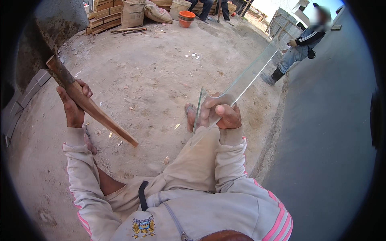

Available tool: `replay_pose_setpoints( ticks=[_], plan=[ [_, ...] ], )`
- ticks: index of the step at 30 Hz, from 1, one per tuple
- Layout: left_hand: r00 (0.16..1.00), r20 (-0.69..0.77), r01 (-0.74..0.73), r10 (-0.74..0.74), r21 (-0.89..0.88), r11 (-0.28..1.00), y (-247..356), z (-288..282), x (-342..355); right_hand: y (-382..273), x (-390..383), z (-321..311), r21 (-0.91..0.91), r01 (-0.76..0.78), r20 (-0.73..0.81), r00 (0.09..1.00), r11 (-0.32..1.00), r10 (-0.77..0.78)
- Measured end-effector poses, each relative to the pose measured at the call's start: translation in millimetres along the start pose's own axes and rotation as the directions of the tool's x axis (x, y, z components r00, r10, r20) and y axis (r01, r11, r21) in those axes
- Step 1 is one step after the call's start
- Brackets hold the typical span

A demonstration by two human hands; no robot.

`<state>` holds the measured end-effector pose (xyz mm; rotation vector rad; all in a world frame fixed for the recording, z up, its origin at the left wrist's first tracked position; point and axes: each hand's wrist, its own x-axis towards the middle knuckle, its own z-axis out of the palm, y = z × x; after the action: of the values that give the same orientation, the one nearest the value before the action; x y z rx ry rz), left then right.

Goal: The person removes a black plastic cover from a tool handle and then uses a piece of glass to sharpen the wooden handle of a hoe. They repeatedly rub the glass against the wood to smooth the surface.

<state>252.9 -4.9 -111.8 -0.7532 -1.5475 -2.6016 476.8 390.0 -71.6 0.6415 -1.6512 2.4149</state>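
Note:
In my left hand (pixel 75 102) is a length of brown wood (pixel 100 112), shaped like a tool handle, with the fingers wrapped round its upper part. It slants down to the right, and its lower end hangs free over the ground. Close behind its upper end is a large grey, rust-stained metal sheet (pixel 60 24); whether the two are joined I cannot tell. My right hand (pixel 225 114) is closed on a clear glass pane (pixel 257 68), thumb on the near side, fingers showing through the glass. The pane is long, with a notch cut near my hand, and reaches up to the right.
A grey plastered wall (pixel 321 148) runs along my right. Beside it stands a person (pixel 301 44) in boots. At the back are stacked wood (pixel 105 18), sacks (pixel 132 14) and orange buckets (pixel 186 18). Grey blocks (pixel 28 92) line the left side; wood scraps lie on the ground.

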Motion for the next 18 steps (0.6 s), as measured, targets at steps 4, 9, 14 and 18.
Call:
replay_pose_setpoints(
  ticks=[4,9,14,18],
  plan=[
    [0.999,0.039,-0.025,0.025,-0.006,1.000,1,-5,-5,11,12,-2,0.144,0.034,0.093,0.994,0.989,-0.047],
    [0.999,0.024,-0.040,0.038,0.072,0.997,4,9,-12,13,23,-7,0.302,0.062,0.211,0.969,0.951,-0.130],
    [0.999,-0.007,-0.045,0.046,0.085,0.995,8,8,-12,5,33,-7,0.312,0.097,0.317,0.927,0.945,-0.200],
    [0.998,0.023,-0.063,0.061,0.097,0.993,6,23,-11,5,31,-18,0.375,0.073,0.299,0.934,0.924,-0.195]
  ],
)
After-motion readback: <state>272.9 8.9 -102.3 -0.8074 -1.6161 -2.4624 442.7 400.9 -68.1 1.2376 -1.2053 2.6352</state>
